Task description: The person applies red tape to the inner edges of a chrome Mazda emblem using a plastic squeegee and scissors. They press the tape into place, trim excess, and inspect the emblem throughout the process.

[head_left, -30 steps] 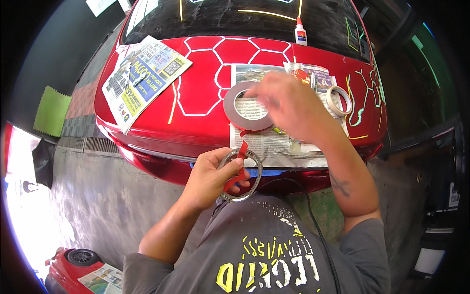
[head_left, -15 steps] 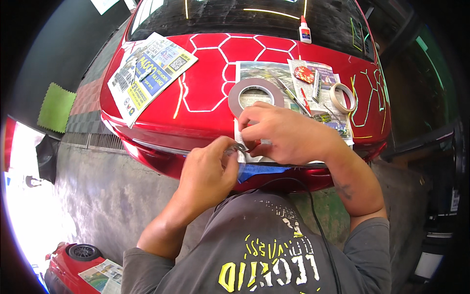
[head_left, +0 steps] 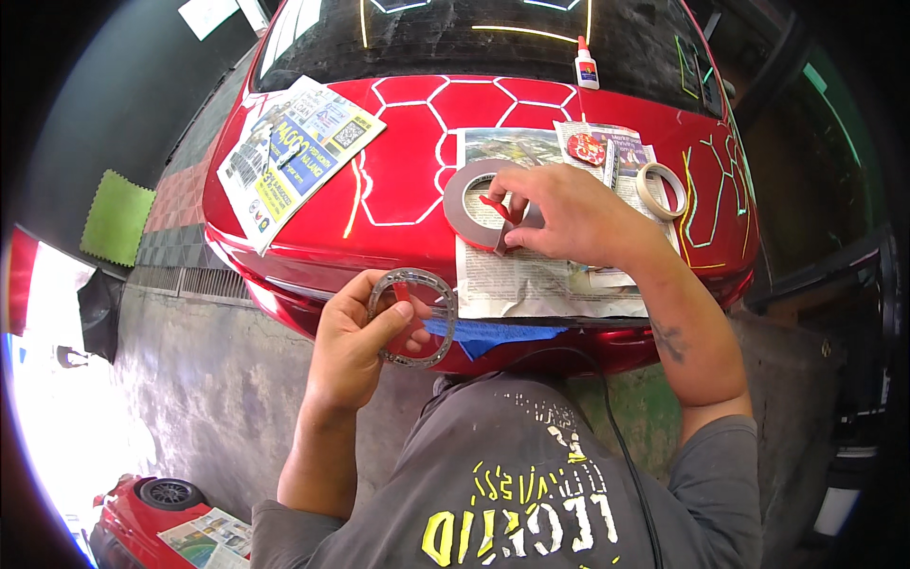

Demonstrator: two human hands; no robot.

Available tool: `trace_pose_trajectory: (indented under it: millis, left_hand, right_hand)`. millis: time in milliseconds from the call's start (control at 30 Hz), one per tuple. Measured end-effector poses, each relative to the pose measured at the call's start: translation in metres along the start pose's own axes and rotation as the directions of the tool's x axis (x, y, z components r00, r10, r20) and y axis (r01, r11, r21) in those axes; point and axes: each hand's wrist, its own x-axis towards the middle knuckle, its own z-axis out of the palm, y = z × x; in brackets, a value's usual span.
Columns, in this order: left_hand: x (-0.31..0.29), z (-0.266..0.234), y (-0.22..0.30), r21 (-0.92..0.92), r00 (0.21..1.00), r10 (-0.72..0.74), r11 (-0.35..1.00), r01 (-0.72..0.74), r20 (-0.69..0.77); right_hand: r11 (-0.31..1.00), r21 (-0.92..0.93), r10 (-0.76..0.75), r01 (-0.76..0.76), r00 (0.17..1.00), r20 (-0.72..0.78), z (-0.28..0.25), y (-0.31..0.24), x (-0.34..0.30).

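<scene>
My left hand (head_left: 355,341) is raised in front of the car's rear edge. Its thumb and fingers pinch a clear round ring (head_left: 450,318) with a speckled rim, and a short red strip (head_left: 402,290) shows by the thumb. My right hand (head_left: 564,216) is over a wide grey tape roll (head_left: 462,204) with a red edge, lying on newspaper. A small red-handled tool (head_left: 494,207) is in its curled fingers, its working end hidden. The thumb is against the near side of the roll, by the tape's end.
A red car trunk (head_left: 313,280) bears white hexagon line tape. On it are newspaper sheets (head_left: 517,299), a masking tape roll (head_left: 662,192), a red round item (head_left: 586,148) and a white glue bottle (head_left: 586,70). Blue tape (head_left: 502,334) lines the rear edge. A black cable (head_left: 621,441) runs down my shirt.
My hands were close together at the trunk edge. The left has drawn back toward me and now shows the ring; the right has moved up to the tape roll.
</scene>
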Motion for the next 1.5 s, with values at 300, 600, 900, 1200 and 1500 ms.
trace_pose_trajectory:
  millis: [300, 600, 900, 1200, 1500]
  left_hand:
    - [0.005, 0.001, -0.016, -0.005, 0.999, -0.022, 1.0, 0.022, 0.026]
    - [0.012, 0.007, -0.021, -0.147, 0.988, -0.108, 0.981, 0.124, 0.115]
    - [0.014, 0.022, -0.022, -0.351, 0.97, -0.08, 0.923, 0.159, 0.229]
    - [0.019, 0.044, -0.039, -0.308, 0.972, 0.087, 0.951, -0.017, 0.218]
    - [0.013, 0.057, -0.026, -0.194, 0.951, 0.205, 0.968, -0.161, 0.23]
  right_hand:
    - [0.725, -0.658, -0.423, 0.204, 0.886, -0.191, 0.012, 0.027, -0.005]
    - [0.82, -0.561, -0.211, -0.114, 0.852, -0.48, -0.001, 0.017, -0.015]
    - [0.959, 0.186, 0.259, -0.212, 0.924, -0.282, 0.039, -0.083, -0.077]
    - [0.937, 0.3, 0.263, -0.181, 0.93, -0.258, 0.058, -0.091, -0.093]
    - [0.85, 0.52, 0.299, -0.086, 0.891, -0.341, 0.066, -0.084, -0.101]
